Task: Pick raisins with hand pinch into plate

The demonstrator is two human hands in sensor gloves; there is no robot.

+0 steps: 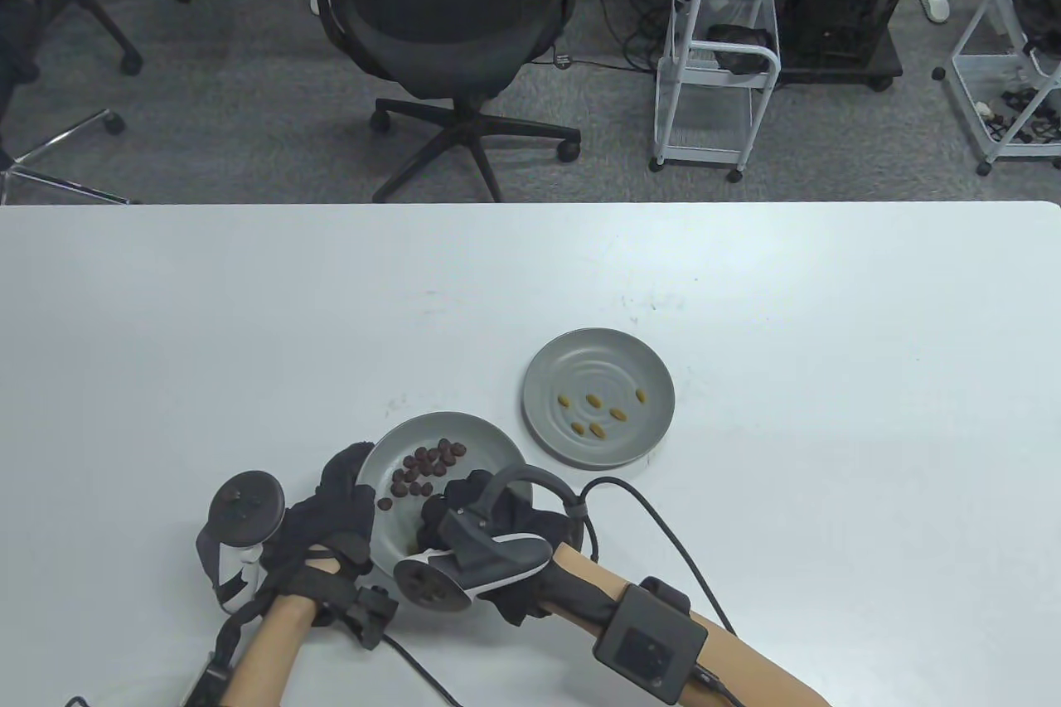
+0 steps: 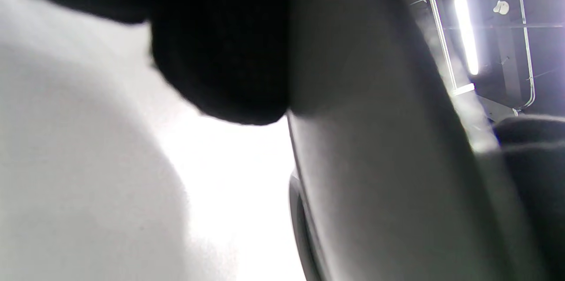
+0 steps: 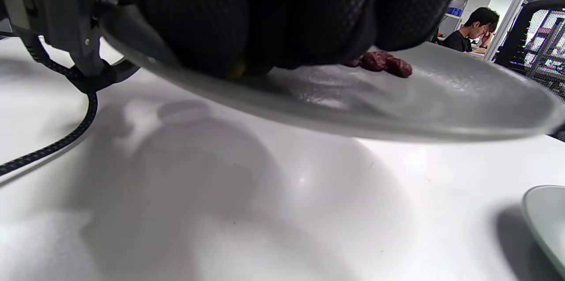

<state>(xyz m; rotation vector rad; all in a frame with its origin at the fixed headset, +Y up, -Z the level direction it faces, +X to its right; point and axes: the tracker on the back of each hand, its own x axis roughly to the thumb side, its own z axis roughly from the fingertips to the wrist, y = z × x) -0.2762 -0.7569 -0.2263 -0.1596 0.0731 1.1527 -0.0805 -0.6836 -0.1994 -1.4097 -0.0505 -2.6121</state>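
Observation:
A grey near plate (image 1: pixel 485 442) holds several dark raisins (image 1: pixel 427 468). A second grey plate (image 1: pixel 564 351) to its right holds several golden raisins (image 1: pixel 597 409). My left hand (image 1: pixel 340 504) grips the near plate's left rim; its dark finger (image 2: pixel 220 51) lies against the plate (image 2: pixel 375 162). My right hand (image 1: pixel 435 512) reaches down into the near plate's front part. In the right wrist view its fingers (image 3: pixel 207 29) are bunched on the plate (image 3: pixel 441 95), with a yellowish raisin (image 3: pixel 236 69) at their tips and dark raisins (image 3: pixel 386 62) just beyond.
A black cable (image 1: pixel 655 516) runs from my right wrist across the table beside the plates, and it shows in the right wrist view (image 3: pixel 66 135). The second plate's rim (image 3: pixel 545 215) sits at that view's lower right. An office chair (image 1: pixel 448 11) and a white cart (image 1: pixel 717 69) stand beyond the table's far edge.

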